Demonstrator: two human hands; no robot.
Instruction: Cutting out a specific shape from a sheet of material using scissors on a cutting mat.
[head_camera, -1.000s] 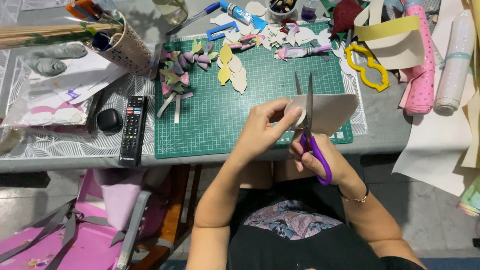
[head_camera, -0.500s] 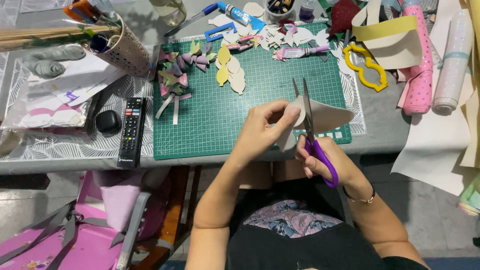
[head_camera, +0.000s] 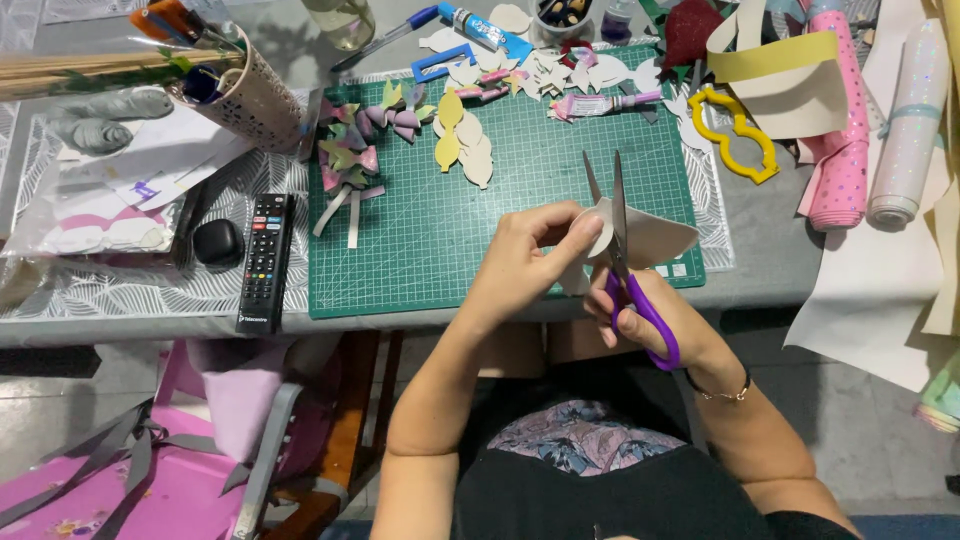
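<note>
The right hand (head_camera: 655, 315) is clenched through the purple handles of a pair of scissors (head_camera: 625, 265), blades parted and pointing away from the body. Half a second ago the blades stood a little closer together over the sheet; now they gape wider, and the hand has slid slightly to the left hand's side, so by my reading one snip has ended and the next bite is being lined up. The left hand (head_camera: 525, 260) pinches the cream paper piece (head_camera: 655, 238) between thumb and fingers, just beside the blades, holding it above the near edge of the green cutting mat (head_camera: 520, 230). The piece shows more of a rounded lobe than a moment ago (it seems to have been turned a touch), which suggests a curved outline being followed.

Beyond the hands, on the far part of the mat, lie cut paper shapes (head_camera: 462, 150) and small bows. Well off to the left hand's side rests a black remote control (head_camera: 265, 262); past the right hand, a yellow cut-out frame (head_camera: 740, 135).
</note>
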